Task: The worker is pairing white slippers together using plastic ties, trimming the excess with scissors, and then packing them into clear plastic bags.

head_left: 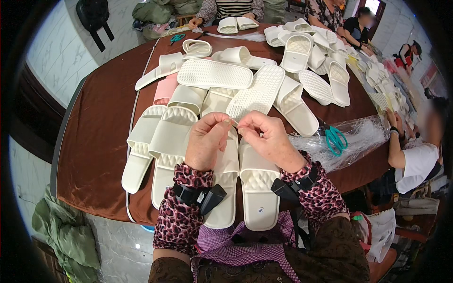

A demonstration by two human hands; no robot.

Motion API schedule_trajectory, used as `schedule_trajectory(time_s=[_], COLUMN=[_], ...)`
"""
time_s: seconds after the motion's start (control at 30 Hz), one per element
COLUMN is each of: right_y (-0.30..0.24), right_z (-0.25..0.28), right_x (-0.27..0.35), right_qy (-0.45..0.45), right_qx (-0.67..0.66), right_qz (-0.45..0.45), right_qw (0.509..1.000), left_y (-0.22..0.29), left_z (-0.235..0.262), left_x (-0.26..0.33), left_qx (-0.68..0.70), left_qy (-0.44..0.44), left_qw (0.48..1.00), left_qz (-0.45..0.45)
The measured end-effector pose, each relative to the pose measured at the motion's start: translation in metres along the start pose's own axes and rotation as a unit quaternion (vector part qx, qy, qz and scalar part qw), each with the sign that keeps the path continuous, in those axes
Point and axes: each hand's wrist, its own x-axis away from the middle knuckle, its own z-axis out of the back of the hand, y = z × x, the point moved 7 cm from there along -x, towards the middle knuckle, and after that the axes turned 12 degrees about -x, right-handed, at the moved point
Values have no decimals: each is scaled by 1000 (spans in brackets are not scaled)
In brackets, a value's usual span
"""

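My left hand (207, 141) and my right hand (266, 137) meet over a pair of cream slippers (257, 188) lying side by side at the table's near edge. The fingertips of both hands pinch a small thin clear thing (234, 122) between them; it is too small to tell what it is. Both wrists wear black strapped devices over pink patterned sleeves. A heap of cream and white slippers (214, 73) spreads across the brown table (99, 137) beyond my hands, some sole up.
Teal scissors (336, 140) lie on a clear plastic bag (358, 137) to my right. A pink slipper (166, 88) shows in the heap. Other people sit along the far and right sides with more slippers. Green cloth (61, 231) lies on the floor at left.
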Motion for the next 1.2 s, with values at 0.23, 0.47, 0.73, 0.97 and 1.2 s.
schedule_trajectory(time_s=[0.23, 0.47, 0.73, 0.97, 1.2], right_y=[-1, -7, -10, -3, -6], right_z=[-2, 8, -1, -2, -2], right_x=[-4, -3, 7, 3, 3], right_qy=[10, 33, 17, 14, 3], right_qx=[-25, 21, -25, -40, -21], right_qz=[37, 57, 77, 76, 97], right_qw=[999, 998, 997, 996, 995], left_y=[-2, 0, -2, -5, -10], left_z=[4, -3, -3, -4, -3], left_x=[-3, -6, 4, -1, -3], left_qx=[-22, -69, -52, -44, -36], left_qy=[1, 32, -12, -52, -94], left_qw=[1000, 997, 998, 998, 995], left_qz=[-6, 9, -13, -14, -23])
